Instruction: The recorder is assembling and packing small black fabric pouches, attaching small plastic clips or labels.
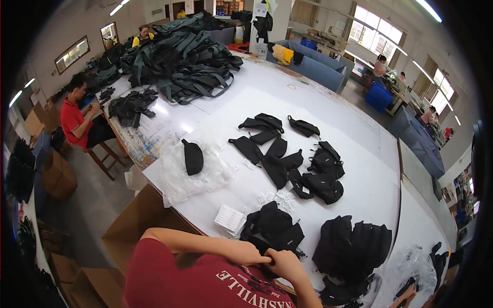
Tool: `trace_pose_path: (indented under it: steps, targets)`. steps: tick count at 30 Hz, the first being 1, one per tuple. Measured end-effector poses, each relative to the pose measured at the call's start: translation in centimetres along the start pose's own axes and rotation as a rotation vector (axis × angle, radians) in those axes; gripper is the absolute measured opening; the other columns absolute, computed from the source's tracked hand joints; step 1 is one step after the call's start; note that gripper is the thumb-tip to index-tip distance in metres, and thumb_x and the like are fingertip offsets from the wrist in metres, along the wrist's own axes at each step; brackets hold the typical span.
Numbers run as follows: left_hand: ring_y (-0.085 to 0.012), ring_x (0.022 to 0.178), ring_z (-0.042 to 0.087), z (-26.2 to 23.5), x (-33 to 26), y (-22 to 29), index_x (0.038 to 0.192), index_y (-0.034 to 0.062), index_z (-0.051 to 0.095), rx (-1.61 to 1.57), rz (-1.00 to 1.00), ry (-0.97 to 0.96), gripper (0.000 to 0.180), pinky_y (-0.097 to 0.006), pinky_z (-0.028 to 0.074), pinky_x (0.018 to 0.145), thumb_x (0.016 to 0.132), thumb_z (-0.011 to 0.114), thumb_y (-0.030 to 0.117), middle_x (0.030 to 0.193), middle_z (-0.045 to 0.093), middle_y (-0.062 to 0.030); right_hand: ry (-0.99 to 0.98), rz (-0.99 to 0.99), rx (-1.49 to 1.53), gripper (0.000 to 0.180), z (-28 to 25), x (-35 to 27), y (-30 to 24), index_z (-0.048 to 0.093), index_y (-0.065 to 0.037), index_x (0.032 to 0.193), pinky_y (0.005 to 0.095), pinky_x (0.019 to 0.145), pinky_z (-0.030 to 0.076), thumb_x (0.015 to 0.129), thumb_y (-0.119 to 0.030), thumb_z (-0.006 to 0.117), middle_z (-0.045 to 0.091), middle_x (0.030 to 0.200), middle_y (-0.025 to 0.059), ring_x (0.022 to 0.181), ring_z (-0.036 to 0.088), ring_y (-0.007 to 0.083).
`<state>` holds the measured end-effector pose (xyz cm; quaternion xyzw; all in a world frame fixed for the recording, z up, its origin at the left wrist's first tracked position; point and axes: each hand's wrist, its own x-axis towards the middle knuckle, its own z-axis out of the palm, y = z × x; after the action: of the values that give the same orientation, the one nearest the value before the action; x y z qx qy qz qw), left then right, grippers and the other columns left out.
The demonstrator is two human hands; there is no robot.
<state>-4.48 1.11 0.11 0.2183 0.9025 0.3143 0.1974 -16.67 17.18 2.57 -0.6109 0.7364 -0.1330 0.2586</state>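
Observation:
Close in front of my red shirt, my left hand (253, 254) and my right hand (285, 263) meet with fingers bent and pressed together. Whatever they pinch is hidden by the fingers. Just beyond them a heap of black fabric pouches (271, 225) lies on the white table (354, 138), its near edge reaching the hands. To the left of this heap stands a stack of white printed cards (229, 219). Several small white tags (280, 199) are scattered behind it. Right of my hands is a thick row of black pouches (352, 244) packed together.
More black pouches (277, 164) lie mid-table. A single pouch (192, 157) rests on clear plastic bags (179, 179). Dark straps (179, 61) are piled at the far left. A person in red (77, 115) sits left; another person's hand (408, 295) is at lower right. An open carton (138, 215) stands by the near edge.

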Motion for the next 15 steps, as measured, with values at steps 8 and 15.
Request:
trace_pose_path:
  steps: [8, 15]
  targets:
    - [-0.0419, 0.07, 0.06, 0.0, -0.5, 0.0, 0.115, 0.0036, 0.041, -0.127, -0.022, 0.021, 0.033, -0.05, 0.046, 0.063, 0.088, 0.052, 0.018, 0.073, 0.06, -0.0227, -0.027, 0.001, 0.103, 0.02, 1.2, 0.0, 0.9, 0.066, -0.004, 0.086, 0.0428, 0.068, 0.051, 0.079, -0.022, 0.064, 0.066, 0.077, 0.0178, 0.073, 0.064, 0.0357]
    - [-0.0334, 0.085, 0.058, 2.2, -0.9, -3.0, 0.09, 0.0039, 0.054, 0.055, 0.153, 0.389, 0.015, -0.043, 0.046, 0.072, 0.078, 0.061, 0.012, 0.084, 0.058, -0.0146, 0.056, 0.057, 0.204, 0.02, 1.0, -0.1, -0.8, 0.067, -0.005, 0.088, 0.0425, 0.063, 0.05, 0.082, -0.024, 0.063, 0.065, 0.074, 0.0178, 0.069, 0.063, 0.0354]
